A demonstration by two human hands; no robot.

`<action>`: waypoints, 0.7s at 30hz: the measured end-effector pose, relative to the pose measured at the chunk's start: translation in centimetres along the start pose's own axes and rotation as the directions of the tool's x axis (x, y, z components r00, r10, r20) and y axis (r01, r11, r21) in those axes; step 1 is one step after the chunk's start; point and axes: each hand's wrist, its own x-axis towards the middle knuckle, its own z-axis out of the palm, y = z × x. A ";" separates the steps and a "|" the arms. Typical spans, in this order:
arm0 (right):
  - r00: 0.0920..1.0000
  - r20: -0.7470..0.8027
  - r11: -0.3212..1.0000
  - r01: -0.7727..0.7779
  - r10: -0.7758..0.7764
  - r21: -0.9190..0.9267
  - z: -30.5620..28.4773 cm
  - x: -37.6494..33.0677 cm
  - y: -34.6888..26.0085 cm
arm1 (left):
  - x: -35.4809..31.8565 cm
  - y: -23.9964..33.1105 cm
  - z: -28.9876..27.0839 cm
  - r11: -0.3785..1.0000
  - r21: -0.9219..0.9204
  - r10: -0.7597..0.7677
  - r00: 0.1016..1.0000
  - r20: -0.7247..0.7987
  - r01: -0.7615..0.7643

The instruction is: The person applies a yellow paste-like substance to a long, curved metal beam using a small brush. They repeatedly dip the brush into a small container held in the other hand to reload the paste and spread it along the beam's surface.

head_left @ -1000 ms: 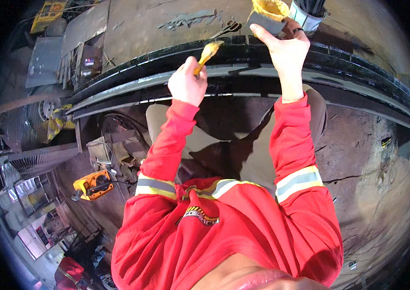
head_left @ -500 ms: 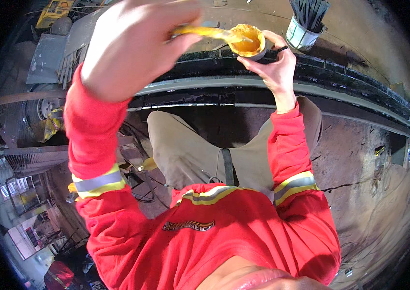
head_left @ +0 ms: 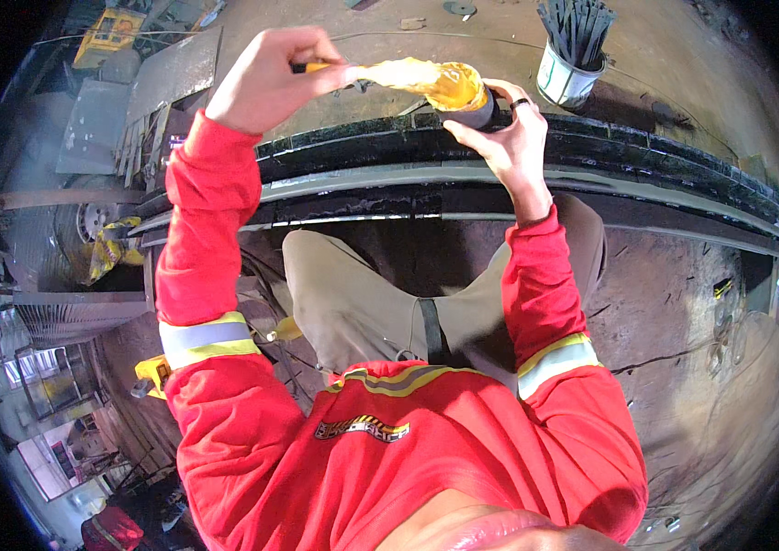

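My left hand [head_left: 284, 81] is closed in a pinch round the handle of a yellow paint-covered brush [head_left: 400, 73], held out ahead of me. The brush's far end meets the mouth of a small cup [head_left: 474, 118], whose rim and inside are coated with orange-yellow paint. My right hand [head_left: 513, 142] steadies that cup from the right, thumb on the near side and fingers behind it. How deep the brush reaches into the cup, I cannot tell.
Long dark metal beams [head_left: 610, 147] run across in front of my knees. Beyond them, at the right, stands a white bucket [head_left: 569, 79] of dark metal strips. Metal sheets [head_left: 91, 129] and a yellow bag [head_left: 109, 250] lie at the left. A yellow tool [head_left: 152, 376] sits by my left elbow.
My left hand has moved lower in the view and slightly left, its blur gone. The cup has tilted and shifted slightly left and down with my right hand.
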 end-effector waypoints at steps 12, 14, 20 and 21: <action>0.997 0.022 0.995 -0.074 0.076 -0.065 0.5 -0.5 0.1 | -3.9 -2.3 9.0 0.386 -0.840 -0.447 0.874 0.191 0.381; 0.990 0.083 0.982 -0.097 0.112 -0.160 0.6 -0.4 -0.3 | -4.4 -2.5 9.8 0.298 -0.881 -0.441 0.871 0.214 0.367; 0.986 0.117 0.978 -0.098 0.121 -0.187 0.7 -1.0 0.1 | -3.9 -2.6 8.6 0.085 -0.984 -0.324 0.939 0.119 0.154; 0.980 0.131 0.978 -0.126 0.149 -0.166 0.7 -0.9 0.2 | -3.8 -2.6 8.2 0.091 -0.989 -0.317 0.945 0.083 0.117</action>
